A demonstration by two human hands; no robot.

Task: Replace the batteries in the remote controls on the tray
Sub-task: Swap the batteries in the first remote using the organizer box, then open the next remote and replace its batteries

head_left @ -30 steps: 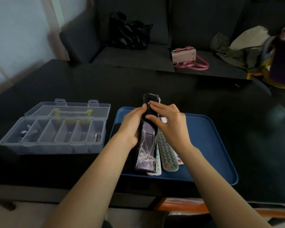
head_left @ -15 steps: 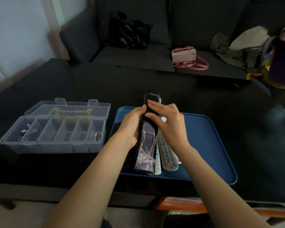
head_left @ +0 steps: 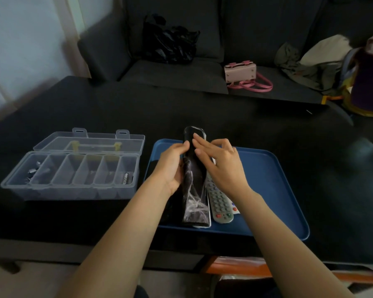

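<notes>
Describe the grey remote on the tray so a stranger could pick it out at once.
Start at the blue tray on the dark table, right of the clear compartment box. The grey remote lies flat on it, just right of the black plastic-wrapped remote that the left hand holds. It alone shows rows of grey buttons, with red and green ones at its near end.

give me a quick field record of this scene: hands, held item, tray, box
left hand: grips the black remote from its left side
right hand: fingers straight, tips touching the remote's upper end
black remote: held over the tray, wrapped in clear film
tray: blue, holds a grey remote
box: clear, lid open, left of the tray, a battery in the rightmost compartment
table: black
</notes>
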